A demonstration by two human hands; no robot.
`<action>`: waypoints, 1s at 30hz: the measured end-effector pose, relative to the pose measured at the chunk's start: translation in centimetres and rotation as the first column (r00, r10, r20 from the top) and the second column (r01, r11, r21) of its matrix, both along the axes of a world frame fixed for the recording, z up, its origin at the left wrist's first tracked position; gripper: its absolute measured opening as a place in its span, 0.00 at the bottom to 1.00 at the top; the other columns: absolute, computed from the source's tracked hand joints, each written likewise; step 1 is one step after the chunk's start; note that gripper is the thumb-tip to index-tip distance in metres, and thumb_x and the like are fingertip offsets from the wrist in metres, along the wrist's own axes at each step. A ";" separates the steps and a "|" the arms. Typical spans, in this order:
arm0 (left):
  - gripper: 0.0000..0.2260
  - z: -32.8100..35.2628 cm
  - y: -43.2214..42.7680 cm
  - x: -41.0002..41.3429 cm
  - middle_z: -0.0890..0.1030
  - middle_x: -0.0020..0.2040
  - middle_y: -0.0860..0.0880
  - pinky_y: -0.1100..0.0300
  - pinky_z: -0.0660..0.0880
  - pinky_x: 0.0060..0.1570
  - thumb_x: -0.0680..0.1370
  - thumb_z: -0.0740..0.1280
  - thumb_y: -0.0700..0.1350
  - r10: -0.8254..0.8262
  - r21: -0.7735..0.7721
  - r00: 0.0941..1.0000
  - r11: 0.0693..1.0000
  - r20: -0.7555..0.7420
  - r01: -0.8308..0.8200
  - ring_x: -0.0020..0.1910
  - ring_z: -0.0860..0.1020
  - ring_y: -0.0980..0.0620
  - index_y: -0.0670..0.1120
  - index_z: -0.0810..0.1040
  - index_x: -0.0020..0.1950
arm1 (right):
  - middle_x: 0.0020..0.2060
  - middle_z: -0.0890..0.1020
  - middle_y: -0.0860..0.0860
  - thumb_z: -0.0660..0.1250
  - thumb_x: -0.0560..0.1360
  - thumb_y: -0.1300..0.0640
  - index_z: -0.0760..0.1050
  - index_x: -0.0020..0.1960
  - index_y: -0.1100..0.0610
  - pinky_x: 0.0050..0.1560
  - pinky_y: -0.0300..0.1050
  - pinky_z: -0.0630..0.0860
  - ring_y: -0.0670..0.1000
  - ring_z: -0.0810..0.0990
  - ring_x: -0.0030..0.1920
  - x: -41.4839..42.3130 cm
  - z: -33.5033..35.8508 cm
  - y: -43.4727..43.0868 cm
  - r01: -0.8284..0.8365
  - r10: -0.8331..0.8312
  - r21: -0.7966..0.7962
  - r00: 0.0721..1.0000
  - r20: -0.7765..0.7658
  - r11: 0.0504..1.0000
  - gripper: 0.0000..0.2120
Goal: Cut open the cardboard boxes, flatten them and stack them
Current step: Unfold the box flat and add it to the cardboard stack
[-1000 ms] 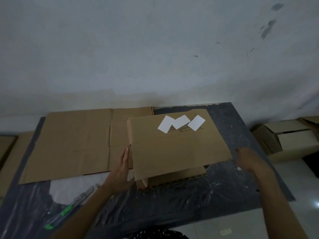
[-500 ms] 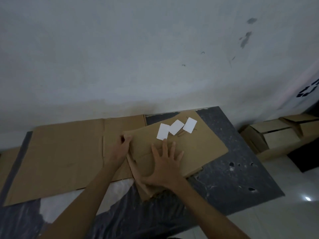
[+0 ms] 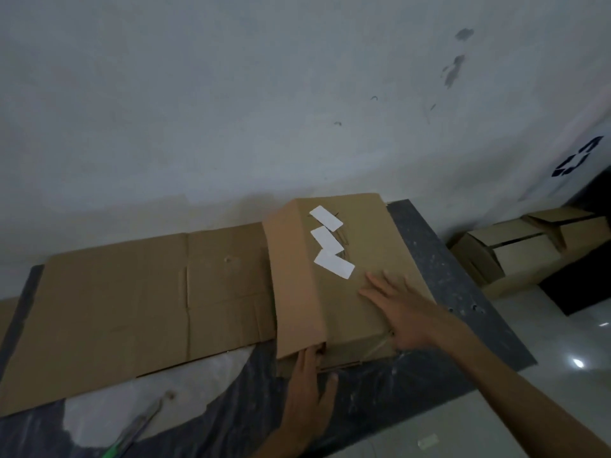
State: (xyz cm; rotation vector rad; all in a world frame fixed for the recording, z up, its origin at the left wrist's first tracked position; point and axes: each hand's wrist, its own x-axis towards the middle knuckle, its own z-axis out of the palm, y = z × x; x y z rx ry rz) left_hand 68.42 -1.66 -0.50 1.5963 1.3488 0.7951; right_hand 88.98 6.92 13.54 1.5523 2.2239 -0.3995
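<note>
Cardboard box (image 3: 370,269) sits at the right end of the bench (image 3: 426,256), beside a flattened sheet (image 3: 132,309). The right hand (image 3: 400,312) lies flat on top, fingers spread, likely pressing it down to collapse it. The left hand (image 3: 309,388), fingers straight, touches the near edge, probably steadying the side panel.

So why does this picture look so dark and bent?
Head view: dim, bluish light with soft shadows; the wide lens bows the edge of the dark grey table; a bright glare spot sits on the glossy floor; the right hand on the brown cardboard box looks slightly smeared.
</note>
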 end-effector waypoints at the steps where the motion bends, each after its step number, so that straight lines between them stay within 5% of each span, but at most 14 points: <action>1: 0.25 -0.3 0.0 -0.2 0.66 0.68 0.59 0.70 0.61 0.67 0.75 0.58 0.58 -0.036 0.022 0.999 0.999 -0.015 0.036 0.65 0.67 0.62 0.63 0.55 0.71 | 0.77 0.37 0.53 0.69 0.71 0.47 0.44 0.78 0.49 0.75 0.61 0.40 0.59 0.36 0.77 -1.5 -0.3 -0.6 -0.001 0.005 0.064 0.998 -0.055 0.998 0.45; 3: 0.24 -0.8 0.6 -0.8 0.63 0.70 0.59 0.76 0.55 0.66 0.75 0.58 0.53 -0.080 0.023 0.996 0.996 -0.034 0.081 0.67 0.64 0.63 0.63 0.55 0.70 | 0.77 0.44 0.57 0.71 0.66 0.44 0.44 0.76 0.49 0.74 0.65 0.52 0.61 0.42 0.76 -5.4 -2.2 -1.8 -0.006 0.058 0.295 0.984 -0.168 0.955 0.49; 5: 0.28 -1.0 1.2 -1.4 0.56 0.72 0.56 0.80 0.47 0.64 0.73 0.54 0.57 -0.074 -0.012 0.993 0.997 -0.091 0.073 0.72 0.56 0.62 0.53 0.56 0.72 | 0.73 0.60 0.60 0.75 0.56 0.43 0.56 0.74 0.51 0.66 0.65 0.68 0.62 0.57 0.72 -9.7 -5.0 -2.6 -0.007 0.101 0.457 0.978 -0.182 0.890 0.51; 8: 0.36 -1.9 1.7 -2.8 0.53 0.76 0.51 0.78 0.46 0.65 0.73 0.49 0.62 -0.050 -0.023 0.985 0.999 -0.166 0.047 0.76 0.54 0.54 0.44 0.55 0.77 | 0.63 0.75 0.59 0.79 0.54 0.46 0.78 0.61 0.52 0.61 0.66 0.72 0.63 0.66 0.66 -13.7 -7.8 -2.3 0.023 0.060 0.477 0.985 -0.159 0.879 0.36; 10: 0.21 -1.6 2.1 -3.8 0.62 0.72 0.54 0.77 0.56 0.61 0.79 0.59 0.50 -0.045 0.039 0.986 0.998 -0.163 0.052 0.73 0.63 0.50 0.55 0.61 0.73 | 0.59 0.79 0.57 0.81 0.57 0.46 0.81 0.57 0.55 0.59 0.64 0.73 0.62 0.68 0.64 -14.0 -8.6 -2.1 0.086 -0.005 0.486 0.986 -0.166 0.870 0.31; 13: 0.21 -1.5 3.1 -5.3 0.63 0.67 0.66 0.79 0.60 0.59 0.78 0.61 0.46 -0.008 0.188 0.998 0.982 -0.070 0.021 0.66 0.67 0.62 0.69 0.62 0.64 | 0.65 0.75 0.56 0.74 0.67 0.51 0.72 0.66 0.58 0.67 0.61 0.68 0.59 0.68 0.68 -13.2 -9.1 -2.3 0.153 0.051 0.560 0.942 -0.332 0.814 0.30; 15: 0.21 -0.8 4.2 -5.7 0.66 0.70 0.59 0.71 0.66 0.64 0.79 0.60 0.54 0.009 0.131 0.999 0.991 0.043 -0.015 0.67 0.67 0.65 0.68 0.57 0.69 | 0.70 0.71 0.51 0.63 0.74 0.49 0.64 0.73 0.56 0.74 0.50 0.60 0.52 0.65 0.71 -13.0 -8.6 -2.8 0.359 0.019 0.474 0.781 -0.624 0.804 0.29; 17: 0.27 -0.6 5.8 -5.7 0.65 0.74 0.52 0.54 0.67 0.70 0.79 0.57 0.57 0.001 0.086 0.991 0.996 0.134 -0.013 0.72 0.65 0.56 0.52 0.58 0.77 | 0.66 0.72 0.46 0.55 0.77 0.38 0.67 0.72 0.55 0.70 0.34 0.62 0.43 0.70 0.66 -13.1 -7.8 -3.4 0.579 -0.147 0.186 0.479 -0.865 0.794 0.30; 19: 0.25 0.7 7.4 -5.1 0.62 0.74 0.59 0.56 0.60 0.73 0.78 0.55 0.52 -0.047 0.068 0.992 0.997 0.120 0.039 0.73 0.61 0.59 0.54 0.57 0.76 | 0.56 0.79 0.44 0.53 0.75 0.31 0.75 0.64 0.57 0.60 0.34 0.72 0.40 0.77 0.56 -13.0 -7.4 -4.1 0.713 -0.191 0.030 0.228 -0.955 0.700 0.34; 21: 0.22 2.4 8.6 -4.0 0.62 0.70 0.63 0.63 0.57 0.70 0.78 0.52 0.52 -0.102 0.001 0.981 0.995 0.165 0.104 0.71 0.61 0.63 0.56 0.60 0.73 | 0.46 0.82 0.35 0.59 0.76 0.38 0.78 0.55 0.49 0.53 0.37 0.76 0.36 0.79 0.50 -12.5 -7.3 -4.7 0.756 -0.173 -0.052 0.081 -0.982 0.653 0.19; 22: 0.21 3.4 9.1 -3.5 0.66 0.69 0.62 0.64 0.60 0.69 0.78 0.51 0.53 -0.127 -0.044 0.971 0.989 0.203 0.139 0.69 0.64 0.63 0.56 0.64 0.71 | 0.47 0.81 0.31 0.61 0.75 0.44 0.75 0.55 0.45 0.52 0.33 0.75 0.34 0.78 0.51 -12.3 -7.2 -4.8 0.748 -0.166 -0.085 0.034 -0.985 0.658 0.11; 26: 0.16 4.1 10.0 -3.6 0.80 0.53 0.53 0.67 0.72 0.53 0.84 0.52 0.50 -0.053 -0.089 0.952 0.993 0.301 0.084 0.51 0.77 0.61 0.48 0.78 0.54 | 0.52 0.79 0.29 0.62 0.75 0.56 0.72 0.57 0.45 0.53 0.29 0.73 0.34 0.77 0.55 -11.5 -6.9 -5.2 0.708 -0.127 -0.112 -0.032 -0.991 0.697 0.13; 30: 0.19 3.2 9.8 -6.1 0.75 0.34 0.53 0.62 0.67 0.38 0.81 0.58 0.54 0.038 -0.077 0.984 0.997 0.171 -0.026 0.32 0.72 0.62 0.44 0.72 0.36 | 0.43 0.82 0.38 0.61 0.72 0.60 0.74 0.50 0.44 0.45 0.27 0.74 0.32 0.78 0.49 -11.1 -6.5 -5.6 0.723 -0.118 -0.133 -0.072 -0.990 0.677 0.12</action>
